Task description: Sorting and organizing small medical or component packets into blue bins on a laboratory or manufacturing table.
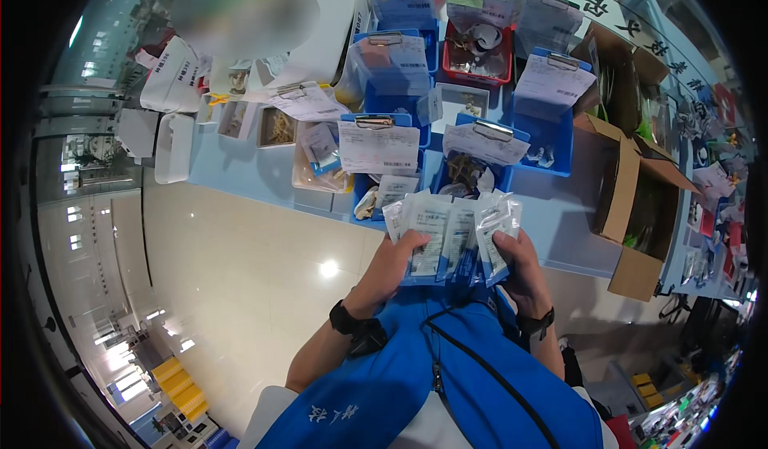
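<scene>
Several small clear zip bags with printed labels and blue lower parts (434,233) are fanned out between my two hands, just in front of my blue top. My left hand (388,263) is closed on the left side of the fan, thumb pressed on a bag's front. On the other side, my right hand (522,267) pinches the rightmost bag (494,249) with its thumb on top. Beyond the bags stand two blue bins with clipboards (378,143). The right one holds brown dried pieces (462,169); pale pieces (366,204) lie in the left one.
More blue bins with clipboards (554,89) and a red bin (478,57) stand farther back on the light-blue table (552,233). Open cardboard boxes (620,193) are at the right. White boxes (172,149) and a small tray of brown pieces (278,127) are at the left.
</scene>
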{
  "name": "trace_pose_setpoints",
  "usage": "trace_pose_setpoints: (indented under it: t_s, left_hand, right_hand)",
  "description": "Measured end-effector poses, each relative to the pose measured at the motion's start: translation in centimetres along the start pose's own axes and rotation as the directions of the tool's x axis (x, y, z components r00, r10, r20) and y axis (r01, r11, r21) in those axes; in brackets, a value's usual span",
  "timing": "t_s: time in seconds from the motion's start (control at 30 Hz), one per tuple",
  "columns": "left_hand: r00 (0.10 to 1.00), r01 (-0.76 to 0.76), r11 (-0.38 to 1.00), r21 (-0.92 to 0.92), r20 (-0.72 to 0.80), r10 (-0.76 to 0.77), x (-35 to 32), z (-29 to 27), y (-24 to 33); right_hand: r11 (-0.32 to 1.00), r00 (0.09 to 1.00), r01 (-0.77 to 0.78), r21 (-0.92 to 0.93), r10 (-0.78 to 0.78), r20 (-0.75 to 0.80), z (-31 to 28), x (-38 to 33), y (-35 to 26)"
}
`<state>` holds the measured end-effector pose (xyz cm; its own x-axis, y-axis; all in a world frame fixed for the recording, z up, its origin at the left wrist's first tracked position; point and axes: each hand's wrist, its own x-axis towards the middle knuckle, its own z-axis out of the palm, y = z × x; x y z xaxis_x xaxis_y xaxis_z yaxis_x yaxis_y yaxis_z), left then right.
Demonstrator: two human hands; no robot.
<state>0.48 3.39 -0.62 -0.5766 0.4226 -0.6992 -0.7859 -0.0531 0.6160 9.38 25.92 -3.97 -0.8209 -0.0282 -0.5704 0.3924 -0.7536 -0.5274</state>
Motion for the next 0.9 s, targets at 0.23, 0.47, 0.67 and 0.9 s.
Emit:
trace_pose_setpoints:
  t_s: [0.23, 0.47, 0.67, 0.9]
  left_hand:
    - [1.0, 0.015, 1.0, -0.007, -0.008, -0.015, 0.1, 0.1, 0.0]
    - [0.997, -0.057, 0.992, -0.11, 0.053, 0.064, 0.2, 0.7, 1.0]
    - [0.996, -0.06, 0.99, -0.125, 0.065, 0.068, 0.0, 0.8, 1.1]
    - [0.992, -0.084, 0.987, -0.135, 0.082, 0.096, -0.3, 0.9, 1.1]
  right_hand:
    - [0.999, 1.0, 0.026, 0.028, -0.026, 0.003, -0.6, -0.1, -0.1]
    - [0.996, 0.998, 0.058, -0.064, -0.059, -0.017, 0.1, -0.7, -1.4]
    - [0.993, 0.997, 0.066, -0.103, -0.071, -0.042, 0.1, -1.2, -1.8]
    - [0.994, 0.997, 0.057, -0.092, -0.06, -0.037, 0.3, -1.2, -1.4]
